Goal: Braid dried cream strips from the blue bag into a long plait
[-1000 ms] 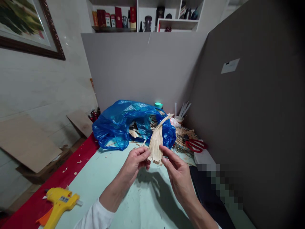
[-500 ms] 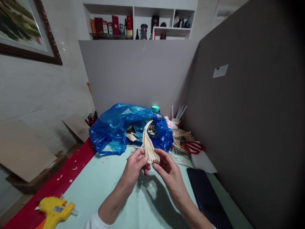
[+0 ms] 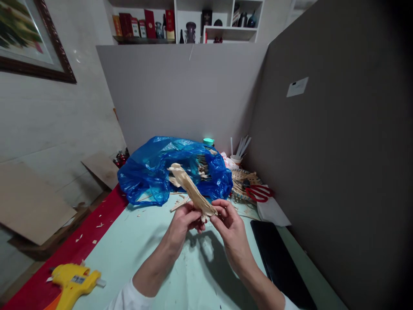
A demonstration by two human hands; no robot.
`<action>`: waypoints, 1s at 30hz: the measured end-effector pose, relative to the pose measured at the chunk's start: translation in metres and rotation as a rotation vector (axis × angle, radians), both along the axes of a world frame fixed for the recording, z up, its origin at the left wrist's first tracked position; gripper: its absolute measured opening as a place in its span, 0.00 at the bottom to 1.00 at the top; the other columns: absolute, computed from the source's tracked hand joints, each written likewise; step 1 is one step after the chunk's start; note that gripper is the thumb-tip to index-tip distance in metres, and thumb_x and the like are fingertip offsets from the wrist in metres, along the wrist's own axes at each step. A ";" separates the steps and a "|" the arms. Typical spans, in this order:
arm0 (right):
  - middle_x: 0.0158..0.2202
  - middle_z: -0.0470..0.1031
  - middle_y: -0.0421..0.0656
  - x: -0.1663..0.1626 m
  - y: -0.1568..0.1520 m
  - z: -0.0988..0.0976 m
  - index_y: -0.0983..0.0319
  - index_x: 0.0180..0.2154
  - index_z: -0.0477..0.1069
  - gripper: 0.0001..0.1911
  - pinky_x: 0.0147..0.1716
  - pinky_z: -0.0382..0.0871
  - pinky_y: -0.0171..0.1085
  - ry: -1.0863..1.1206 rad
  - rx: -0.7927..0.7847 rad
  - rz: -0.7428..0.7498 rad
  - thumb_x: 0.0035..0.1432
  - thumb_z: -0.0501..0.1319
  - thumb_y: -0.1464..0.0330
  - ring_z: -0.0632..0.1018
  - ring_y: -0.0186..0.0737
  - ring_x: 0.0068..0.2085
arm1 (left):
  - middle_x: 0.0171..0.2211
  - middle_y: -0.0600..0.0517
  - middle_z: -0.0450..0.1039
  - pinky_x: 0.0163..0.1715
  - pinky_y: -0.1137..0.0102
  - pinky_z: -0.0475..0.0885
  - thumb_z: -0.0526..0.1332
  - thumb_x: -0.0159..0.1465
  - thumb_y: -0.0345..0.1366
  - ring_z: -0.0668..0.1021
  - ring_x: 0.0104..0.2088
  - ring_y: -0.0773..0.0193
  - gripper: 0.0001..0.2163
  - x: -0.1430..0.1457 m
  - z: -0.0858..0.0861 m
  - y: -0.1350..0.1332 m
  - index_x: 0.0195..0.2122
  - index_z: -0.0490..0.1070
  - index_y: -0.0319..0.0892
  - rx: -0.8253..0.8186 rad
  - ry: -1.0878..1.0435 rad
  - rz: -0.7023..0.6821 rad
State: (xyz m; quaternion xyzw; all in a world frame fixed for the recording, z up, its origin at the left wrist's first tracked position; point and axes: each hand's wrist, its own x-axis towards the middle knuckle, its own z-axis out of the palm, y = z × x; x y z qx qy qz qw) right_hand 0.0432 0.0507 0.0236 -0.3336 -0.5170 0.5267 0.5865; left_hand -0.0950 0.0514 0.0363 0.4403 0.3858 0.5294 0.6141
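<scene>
— Husk strip [image 3: 192,193], where was it?
— Pinched at its lower end by both hands, left hand [image 3: 183,220] and right hand [image 3: 229,223], above the table [image 3: 155,241], before the blue bag [image 3: 155,170] at the far edge.

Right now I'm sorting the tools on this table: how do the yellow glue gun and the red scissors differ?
The glue gun lies alone at the near left edge, on the red strip beside the mint mat; the scissors lie far right, on a woven basket. The glue gun is bulky yellow plastic; the scissors are slim with red loop handles. Neither is touched: both hands hold a dried husk.
</scene>
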 end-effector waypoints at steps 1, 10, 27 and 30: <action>0.36 0.75 0.40 0.000 0.000 -0.001 0.58 0.42 0.66 0.13 0.38 0.66 0.34 0.003 -0.004 0.006 0.56 0.64 0.65 0.74 0.38 0.37 | 0.28 0.51 0.70 0.26 0.71 0.68 0.61 0.57 0.34 0.72 0.25 0.68 0.08 0.001 0.000 0.000 0.36 0.72 0.37 0.002 -0.004 0.001; 0.36 0.76 0.41 0.001 -0.004 -0.003 0.60 0.44 0.71 0.11 0.39 0.66 0.33 0.020 -0.040 0.064 0.60 0.60 0.64 0.73 0.35 0.36 | 0.33 0.50 0.72 0.31 0.72 0.68 0.59 0.59 0.34 0.73 0.32 0.65 0.08 0.000 0.001 -0.001 0.38 0.72 0.39 0.040 0.072 0.067; 0.28 0.75 0.42 -0.002 -0.002 -0.006 0.62 0.31 0.68 0.04 0.31 0.66 0.36 -0.508 0.039 0.080 0.54 0.58 0.68 0.75 0.39 0.30 | 0.28 0.54 0.71 0.28 0.75 0.65 0.65 0.58 0.39 0.69 0.27 0.70 0.09 -0.017 0.009 0.007 0.35 0.73 0.39 0.228 0.207 0.358; 0.29 0.74 0.42 -0.001 -0.002 -0.001 0.62 0.30 0.68 0.05 0.32 0.66 0.36 -0.539 0.069 0.107 0.55 0.58 0.67 0.74 0.38 0.31 | 0.27 0.55 0.69 0.27 0.75 0.64 0.65 0.58 0.39 0.68 0.27 0.70 0.08 -0.018 0.005 0.009 0.33 0.72 0.39 0.198 0.149 0.328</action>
